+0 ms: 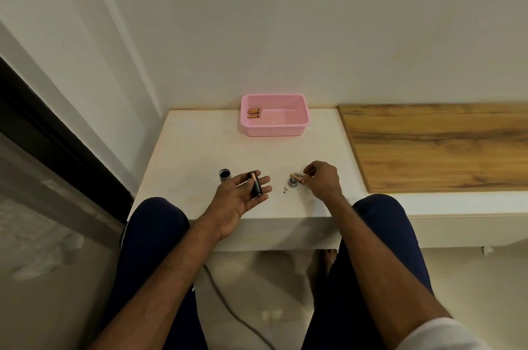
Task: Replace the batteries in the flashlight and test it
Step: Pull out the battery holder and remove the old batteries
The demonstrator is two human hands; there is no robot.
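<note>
My left hand (243,195) is palm up over the white table (200,155), holding a black battery holder (256,184) with a copper-coloured battery showing in it across the fingers. The dark flashlight body (225,174) stands upright just left of that hand, its open end up. My right hand (324,182) rests on the table with its fingertips pinched on small copper-topped batteries (299,177). These lie against the grey flashlight cap (294,182).
A pink plastic basket (285,126) stands at the back of the table with three batteries (254,113) in its left corner. Small dark specks (286,190) lie between my hands. A wooden shelf (434,146) adjoins on the right. A cable (228,301) runs over the floor below.
</note>
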